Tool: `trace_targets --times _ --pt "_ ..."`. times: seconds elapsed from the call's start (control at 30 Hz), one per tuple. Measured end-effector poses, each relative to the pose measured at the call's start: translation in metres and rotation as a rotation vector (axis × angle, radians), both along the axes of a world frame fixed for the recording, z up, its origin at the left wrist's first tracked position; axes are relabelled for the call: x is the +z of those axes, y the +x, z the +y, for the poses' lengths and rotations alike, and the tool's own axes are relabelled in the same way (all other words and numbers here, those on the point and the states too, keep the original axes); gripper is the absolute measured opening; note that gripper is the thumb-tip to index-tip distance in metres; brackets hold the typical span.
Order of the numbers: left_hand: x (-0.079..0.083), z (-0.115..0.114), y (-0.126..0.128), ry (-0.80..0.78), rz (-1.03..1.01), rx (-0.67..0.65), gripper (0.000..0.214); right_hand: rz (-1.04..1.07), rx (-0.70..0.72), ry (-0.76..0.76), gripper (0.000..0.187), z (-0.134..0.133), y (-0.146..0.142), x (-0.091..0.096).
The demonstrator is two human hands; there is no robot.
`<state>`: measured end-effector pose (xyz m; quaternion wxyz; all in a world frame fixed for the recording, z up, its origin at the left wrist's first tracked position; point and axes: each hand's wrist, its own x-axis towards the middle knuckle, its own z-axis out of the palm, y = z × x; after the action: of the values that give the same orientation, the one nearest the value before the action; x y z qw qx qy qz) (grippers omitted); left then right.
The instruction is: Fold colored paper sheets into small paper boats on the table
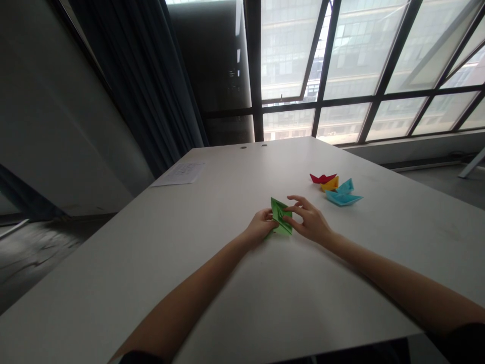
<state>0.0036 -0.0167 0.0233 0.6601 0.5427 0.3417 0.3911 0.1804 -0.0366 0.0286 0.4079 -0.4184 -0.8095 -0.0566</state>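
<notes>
A folded piece of green paper point(280, 215) is held just above the middle of the white table point(242, 303). My left hand point(261, 225) grips its left edge, thumb in front and fingers partly hidden behind the paper. On the other side, my right hand point(308, 221) has its thumb and index finger on the inner folds of the paper, with the other fingers raised. Both hands are close together. To the right of them lie folded paper boats: a red one point(323, 179), a yellow one point(330, 184) and light blue folded paper point(343, 197).
Printed paper sheets point(180, 174) lie at the table's far left edge. Two small dark round spots point(243, 147) sit near the far edge. Beyond stand a dark blue curtain point(151, 76) and large windows point(352, 55), one tilted open.
</notes>
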Motion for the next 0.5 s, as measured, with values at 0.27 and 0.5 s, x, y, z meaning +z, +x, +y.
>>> trace_targets --times 0.27,0.5 --pt "-0.0013 0.0011 -0.0003 -0.04 -0.007 0.021 0.035 0.092 0.052 -0.094 0.018 0.0065 0.0043 -0.0024" --pt "0.0014 0.0001 -0.001 -0.043 0.002 0.027 0.035 0.105 0.088 -0.09 0.017 0.0096 0.0089 -0.0017"
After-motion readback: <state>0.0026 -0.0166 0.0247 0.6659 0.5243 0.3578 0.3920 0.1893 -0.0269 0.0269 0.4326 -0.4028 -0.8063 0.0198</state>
